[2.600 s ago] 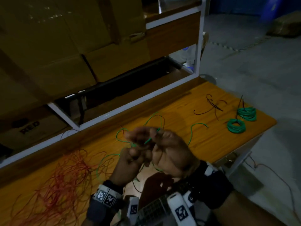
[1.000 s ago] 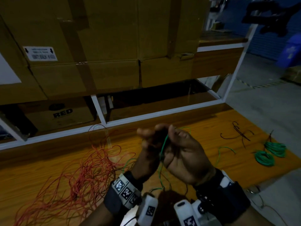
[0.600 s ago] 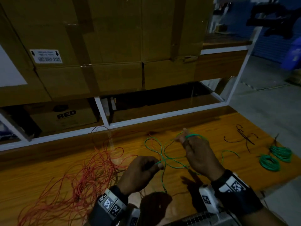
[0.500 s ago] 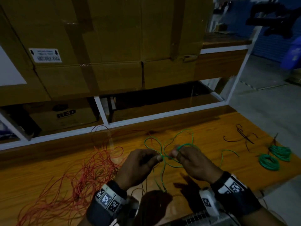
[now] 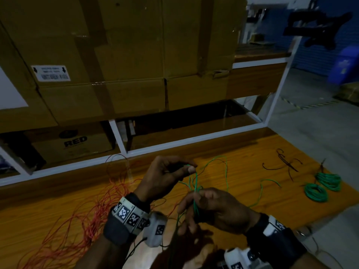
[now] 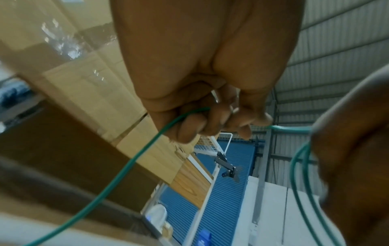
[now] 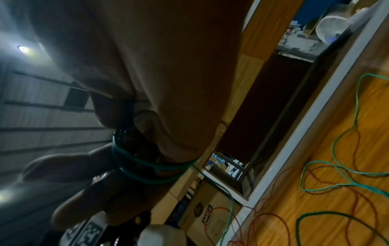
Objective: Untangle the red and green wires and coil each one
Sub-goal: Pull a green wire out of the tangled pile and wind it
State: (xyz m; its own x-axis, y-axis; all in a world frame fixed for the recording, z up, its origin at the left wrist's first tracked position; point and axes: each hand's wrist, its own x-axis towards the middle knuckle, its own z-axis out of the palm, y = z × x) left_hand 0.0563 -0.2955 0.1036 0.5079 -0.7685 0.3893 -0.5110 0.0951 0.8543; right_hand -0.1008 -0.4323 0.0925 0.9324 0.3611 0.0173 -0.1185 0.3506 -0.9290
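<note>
Both hands pinch one green wire; two green coils lie aside.

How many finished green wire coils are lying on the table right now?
2, side by side near the right end of the orange wooden table: the nearer green wire coil and the farther green wire coil. None seems hidden.

A loose wire tangle lies on the bench at the near left, and two wire coils sit side by side at the far right with a small scrap of wire just left of them. Between these, the left hand is held above the bench, farther than the right hand, one wire running between them. Behind the bench stands a shelf stacked with cardboard boxes.
</note>
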